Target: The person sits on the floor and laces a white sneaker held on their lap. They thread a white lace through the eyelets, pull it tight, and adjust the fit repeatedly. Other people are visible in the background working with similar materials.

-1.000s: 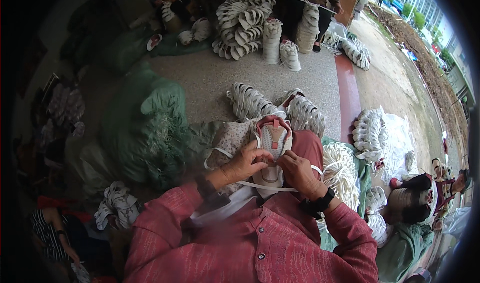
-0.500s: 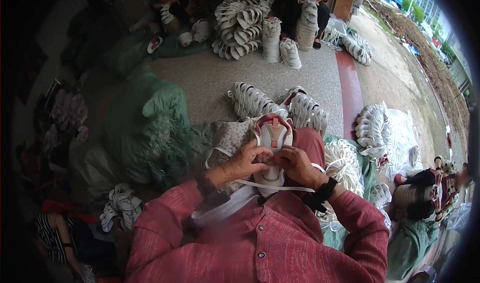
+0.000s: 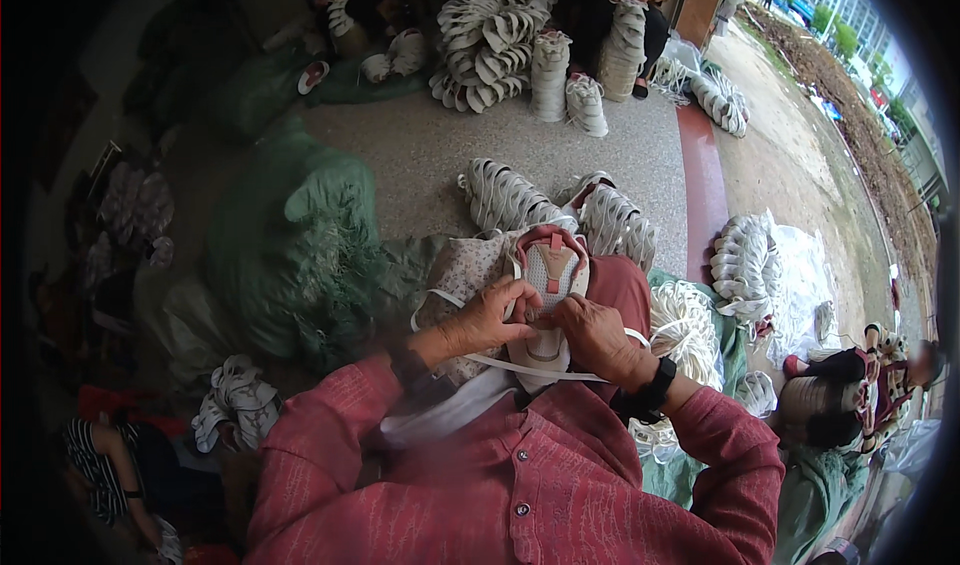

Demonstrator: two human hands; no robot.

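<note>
Fingers (image 3: pixel 574 317) partly hide the shoe (image 3: pixel 553 263); a white stack (image 3: pixel 488 37) is cropped above.

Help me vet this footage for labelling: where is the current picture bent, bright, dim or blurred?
Head view: dirt strip bends along the dark fisheye rim; daylight brightens the upper right; dim left of the green sack; white cloth, lower centre, looks hazy; the shoe is clearer.

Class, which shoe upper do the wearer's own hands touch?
The single white-and-pink upper between left hand and right hand; the left stack and right stack just beyond lie untouched by either.
</note>
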